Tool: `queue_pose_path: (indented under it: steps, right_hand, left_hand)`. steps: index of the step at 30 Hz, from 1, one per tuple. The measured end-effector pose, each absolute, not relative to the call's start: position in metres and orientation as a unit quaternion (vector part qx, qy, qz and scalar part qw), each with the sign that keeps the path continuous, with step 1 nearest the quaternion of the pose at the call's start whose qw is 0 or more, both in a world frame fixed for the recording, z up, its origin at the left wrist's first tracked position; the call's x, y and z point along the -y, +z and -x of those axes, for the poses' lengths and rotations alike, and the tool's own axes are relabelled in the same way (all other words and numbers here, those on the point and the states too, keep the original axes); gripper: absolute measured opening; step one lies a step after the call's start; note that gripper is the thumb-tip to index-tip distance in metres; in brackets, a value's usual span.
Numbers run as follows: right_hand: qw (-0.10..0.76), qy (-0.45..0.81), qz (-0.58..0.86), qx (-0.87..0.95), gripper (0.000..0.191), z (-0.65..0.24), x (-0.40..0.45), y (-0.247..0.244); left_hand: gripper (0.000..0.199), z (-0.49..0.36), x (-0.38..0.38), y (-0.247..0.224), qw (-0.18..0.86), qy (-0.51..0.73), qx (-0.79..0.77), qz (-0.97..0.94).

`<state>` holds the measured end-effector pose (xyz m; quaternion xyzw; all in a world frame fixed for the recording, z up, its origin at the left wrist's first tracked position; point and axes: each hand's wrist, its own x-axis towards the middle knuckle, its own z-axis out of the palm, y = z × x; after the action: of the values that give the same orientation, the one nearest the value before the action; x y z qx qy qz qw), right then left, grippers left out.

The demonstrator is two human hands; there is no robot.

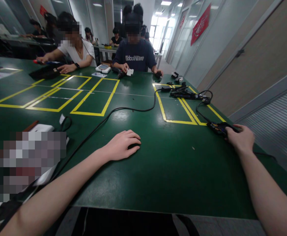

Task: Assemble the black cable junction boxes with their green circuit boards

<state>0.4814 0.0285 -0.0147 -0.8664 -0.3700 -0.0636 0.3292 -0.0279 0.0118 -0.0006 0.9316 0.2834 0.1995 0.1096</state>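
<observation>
My left hand (122, 145) rests on the green table (158, 170) near the middle, fingers slightly curled and apart, holding nothing. At the right edge of the table my right hand (241, 137) grips a dark device (218, 127) with small orange marks; the thumb lies along its near side and the other fingers are partly hidden. A black cable (199, 111) runs from the device up to a bundle of black cords (186, 94). Between my hands lies bare green tabletop.
Another black cable (114, 110) crosses the table on the left. Yellow tape rectangles (103, 114) mark the surface. Blurred-out items and a white case (45, 175) lie at the left. Two people (133, 49) (78, 54) sit opposite, near a black tray (44, 72).
</observation>
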Motion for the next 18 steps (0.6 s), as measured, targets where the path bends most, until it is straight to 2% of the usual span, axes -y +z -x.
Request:
queue_pose_path:
  steps: [5,18]
  right_hand:
    - [0.329,-0.02,0.883,0.333,0.047,-0.464,-0.026,0.0]
    - [0.347,-0.033,0.847,0.401,0.048,-0.441,-0.017,0.018]
  left_hand:
    - [0.022,0.028,-0.012,0.0,0.108,0.201,-0.284,-0.931]
    - [0.023,0.028,-0.011,0.001,0.108,0.196,-0.283,-0.933]
